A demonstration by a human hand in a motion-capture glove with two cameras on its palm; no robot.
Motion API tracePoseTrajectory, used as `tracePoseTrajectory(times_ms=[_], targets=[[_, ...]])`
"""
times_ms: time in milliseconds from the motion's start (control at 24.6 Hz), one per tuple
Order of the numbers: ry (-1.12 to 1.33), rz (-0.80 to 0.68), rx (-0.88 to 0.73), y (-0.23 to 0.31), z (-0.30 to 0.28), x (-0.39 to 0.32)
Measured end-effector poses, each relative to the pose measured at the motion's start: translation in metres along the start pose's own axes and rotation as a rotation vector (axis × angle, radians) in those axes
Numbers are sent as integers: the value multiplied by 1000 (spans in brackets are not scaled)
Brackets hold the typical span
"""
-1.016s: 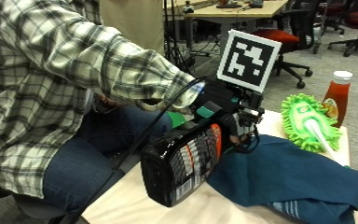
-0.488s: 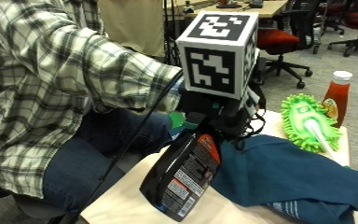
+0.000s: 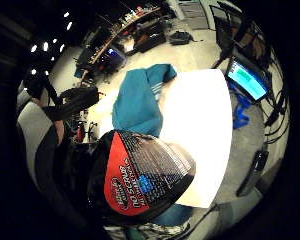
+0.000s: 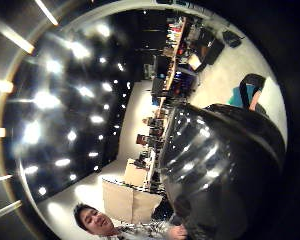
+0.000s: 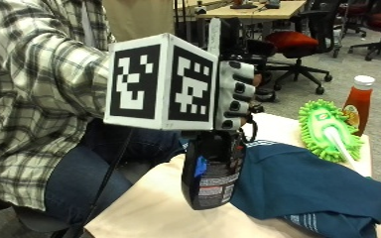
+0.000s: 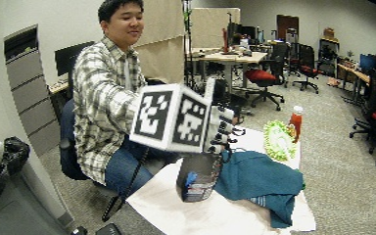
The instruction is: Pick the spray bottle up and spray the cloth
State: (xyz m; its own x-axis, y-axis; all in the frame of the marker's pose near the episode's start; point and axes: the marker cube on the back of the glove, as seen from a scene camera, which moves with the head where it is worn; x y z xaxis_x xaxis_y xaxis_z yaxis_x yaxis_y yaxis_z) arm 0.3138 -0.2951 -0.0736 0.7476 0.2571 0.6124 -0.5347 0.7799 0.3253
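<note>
My gloved right hand (image 5: 235, 94) grips the neck of the spray bottle (image 5: 214, 178), a dark bottle with a red and black label. It hangs upright over the near part of the white table (image 5: 151, 213), its base seemingly just above the surface. The teal cloth (image 5: 302, 183) lies crumpled on the table right beside the bottle. In the little finger side palm view the bottle (image 3: 145, 172) fills the near field, with the cloth (image 3: 140, 100) beyond it. The thumb side palm view shows the bottle's dark glossy body (image 4: 220, 165). The nozzle is hidden by the hand.
A green fluffy duster (image 5: 326, 129) lies at the table's far end, with a ketchup bottle (image 5: 357, 101) standing behind it. The person sits at the table's near left corner. Office chairs and desks stand well behind.
The hand has risen and turned, swinging the bottle from a steep tilt at the table's edge to upright beside the cloth.
</note>
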Motion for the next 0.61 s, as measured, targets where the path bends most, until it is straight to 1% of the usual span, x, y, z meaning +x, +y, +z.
tracePoseTrajectory(times_ms=[366, 488, 609], targets=[[-255, -143, -29, 15, 2, -42], [-310, -192, -65, 22, 19, -60], [-349, -242, -141, 31, 50, -79]])
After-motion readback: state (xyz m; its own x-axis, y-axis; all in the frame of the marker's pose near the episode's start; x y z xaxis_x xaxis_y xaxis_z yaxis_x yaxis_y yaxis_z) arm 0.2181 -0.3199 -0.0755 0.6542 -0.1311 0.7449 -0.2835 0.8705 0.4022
